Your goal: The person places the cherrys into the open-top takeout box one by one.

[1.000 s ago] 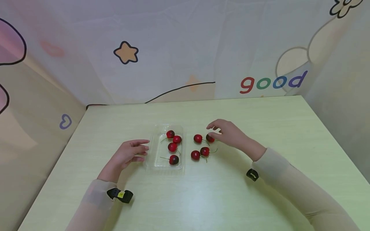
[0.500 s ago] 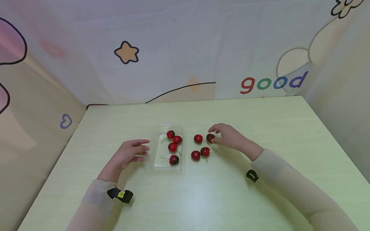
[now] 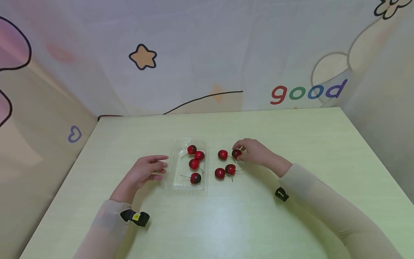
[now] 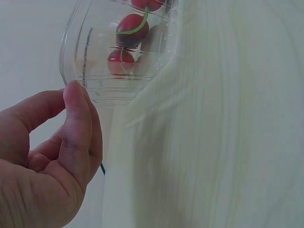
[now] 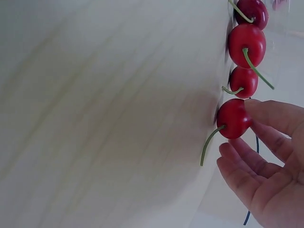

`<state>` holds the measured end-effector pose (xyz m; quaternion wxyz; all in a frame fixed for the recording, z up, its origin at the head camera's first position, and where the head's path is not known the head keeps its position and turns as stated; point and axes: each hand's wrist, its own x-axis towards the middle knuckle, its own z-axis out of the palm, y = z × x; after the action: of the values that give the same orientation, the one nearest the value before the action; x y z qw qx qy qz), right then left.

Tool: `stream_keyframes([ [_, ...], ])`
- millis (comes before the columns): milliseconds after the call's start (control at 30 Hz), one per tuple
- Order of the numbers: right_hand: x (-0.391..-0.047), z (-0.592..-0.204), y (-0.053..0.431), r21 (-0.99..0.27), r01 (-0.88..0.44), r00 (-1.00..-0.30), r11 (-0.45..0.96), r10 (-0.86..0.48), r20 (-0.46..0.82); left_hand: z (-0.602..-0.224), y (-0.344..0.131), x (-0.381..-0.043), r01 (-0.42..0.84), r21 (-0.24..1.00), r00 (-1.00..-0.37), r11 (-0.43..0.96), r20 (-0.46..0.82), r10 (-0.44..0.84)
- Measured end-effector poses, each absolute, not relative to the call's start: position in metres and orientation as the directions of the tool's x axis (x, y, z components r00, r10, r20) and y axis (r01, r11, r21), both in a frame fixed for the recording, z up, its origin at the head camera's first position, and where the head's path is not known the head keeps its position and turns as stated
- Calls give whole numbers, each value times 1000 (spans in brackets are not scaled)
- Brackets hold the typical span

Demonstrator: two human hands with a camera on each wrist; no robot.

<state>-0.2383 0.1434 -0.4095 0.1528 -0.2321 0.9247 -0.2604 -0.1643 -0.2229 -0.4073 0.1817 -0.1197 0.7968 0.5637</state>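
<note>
On the table, my right hand (image 3: 255,151) pinches a dark red cherry (image 3: 237,153) between thumb and fingertips; its green stem shows in the right wrist view (image 5: 209,145). Other loose cherries lie just left and in front of it, among them one red cherry (image 3: 222,154) and a pair nearer to me (image 3: 230,169). A clear plastic tray (image 3: 174,183) holds several cherries (image 3: 194,164) along its right side. At the tray's left rim my left hand (image 3: 142,172) rests with fingers extended; in the left wrist view its fingertips (image 4: 73,90) meet the tray's edge.
The pale wooden table (image 3: 258,223) ends at a printed backdrop (image 3: 200,57) behind, with side panels left and right. A black strap sits on the left cuff (image 3: 136,217), another black band at the right cuff (image 3: 281,194).
My right hand has come down and its thumb and fingers have closed around the dark cherry. The left hand stays at the tray's rim; the cherries keep their places.
</note>
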Motion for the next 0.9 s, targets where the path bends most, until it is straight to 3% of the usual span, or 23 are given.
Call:
stream_keyframes([
  [900,-244,-410,139,-574,-273,-848,772,-475,-235,-406,-222,-165,-401,856,-903,327,-429,12],
])
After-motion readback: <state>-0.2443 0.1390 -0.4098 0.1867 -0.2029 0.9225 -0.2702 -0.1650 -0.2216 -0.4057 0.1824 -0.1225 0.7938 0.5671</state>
